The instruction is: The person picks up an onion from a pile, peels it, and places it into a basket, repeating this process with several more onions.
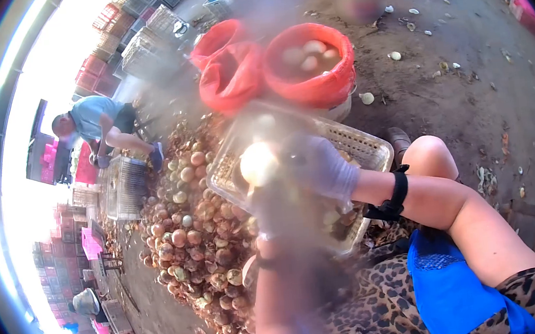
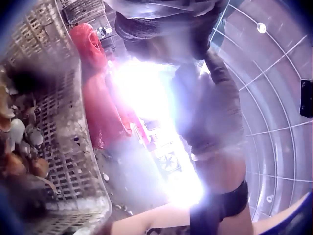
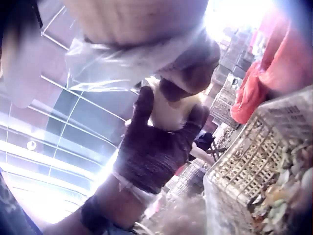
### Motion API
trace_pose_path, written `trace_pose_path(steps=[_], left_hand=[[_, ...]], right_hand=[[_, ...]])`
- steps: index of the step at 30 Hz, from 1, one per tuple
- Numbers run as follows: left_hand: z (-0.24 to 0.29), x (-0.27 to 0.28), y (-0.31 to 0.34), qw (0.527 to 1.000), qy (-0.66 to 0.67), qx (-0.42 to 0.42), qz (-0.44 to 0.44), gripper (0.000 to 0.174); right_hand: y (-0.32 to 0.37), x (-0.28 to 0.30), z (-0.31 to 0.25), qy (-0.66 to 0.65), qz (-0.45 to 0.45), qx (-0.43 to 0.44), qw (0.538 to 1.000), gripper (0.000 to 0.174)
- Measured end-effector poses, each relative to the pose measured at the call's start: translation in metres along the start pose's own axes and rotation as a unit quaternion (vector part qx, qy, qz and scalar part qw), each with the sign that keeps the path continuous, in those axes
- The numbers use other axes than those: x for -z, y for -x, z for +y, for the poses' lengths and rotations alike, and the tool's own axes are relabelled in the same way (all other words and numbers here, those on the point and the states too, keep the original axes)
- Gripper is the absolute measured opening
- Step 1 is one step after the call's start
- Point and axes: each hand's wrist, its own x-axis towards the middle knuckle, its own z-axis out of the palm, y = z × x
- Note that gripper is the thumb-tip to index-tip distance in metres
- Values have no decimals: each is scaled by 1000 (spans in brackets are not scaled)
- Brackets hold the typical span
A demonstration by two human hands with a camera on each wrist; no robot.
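Two gloved hands are kept at one pale onion (image 1: 258,164), raised above the white basket (image 1: 367,145). Left hand (image 3: 156,147): fingers are curled round the onion from below. Right hand (image 1: 322,168): its hold cannot be told because of blur and glare. Risk: the onion could slip if the peeled surface is slick. It would then likely land on the unpeeled pile (image 1: 191,237) or the dirt, not in the basket.

Red-lined tub (image 1: 312,90) of peeled onions (image 1: 310,55) beside red sacks (image 1: 231,75); unpeeled onion heap (image 1: 197,237); crouching worker (image 1: 102,127) at crate (image 1: 123,186).
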Motion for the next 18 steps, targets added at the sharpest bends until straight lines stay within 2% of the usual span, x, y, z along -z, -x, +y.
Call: trace_pose_path(steps=[2, 3, 5, 7, 8, 9, 10, 11, 13, 14, 15, 16, 17, 18], left_hand=[[1, -8, 0, 1000, -3, -25, 5, 46], [5, -9, 1, 1000, 21, 3, 1, 47], [6, -2, -1, 994, 97, 45, -23, 51], [-11, 17, -10, 968, 228, 67, -85, 57], [-25, 29, -16, 941, 307, 70, -123, 61], [-36, 34, -18, 942, 320, 63, -78, 73], [-35, 34, -17, 940, 321, 59, -96, 73], [-31, 31, -16, 938, 322, 54, -115, 72], [-24, 27, -13, 937, 321, 67, -118, 69], [-20, 26, -11, 936, 322, 74, -119, 68], [-17, 26, -10, 935, 323, 83, -123, 67], [-15, 27, -8, 934, 324, 88, -125, 65], [-9, 29, -8, 933, 324, 95, -127, 64], [-7, 30, -7, 931, 326, 101, -126, 63]], right_hand=[[-1, 2, 4, -6, -28, -26, 999, 19], [-3, 3, 7, -9, -44, -37, 998, 17], [-12, 5, 19, -138, -92, -82, 983, 13], [-13, 4, 23, -303, -114, -157, 933, 11], [-13, 6, 18, -398, -113, -209, 886, 10], [-12, 11, 11, -437, -124, -249, 856, 9], [-11, 16, 5, -472, -132, -289, 822, 8], [-12, 26, -4, -457, -152, -317, 817, 8], [-18, 35, 1, -324, -144, -265, 897, 7], [-23, 33, 17, -200, -115, -179, 957, 8], [-28, 30, 35, -71, -81, -89, 990, 10], [-33, 30, 37, 59, -44, 5, 997, 12], [-37, 33, 39, 166, -22, 106, 980, 10], [-37, 32, 39, 196, 7, 168, 966, 10]])
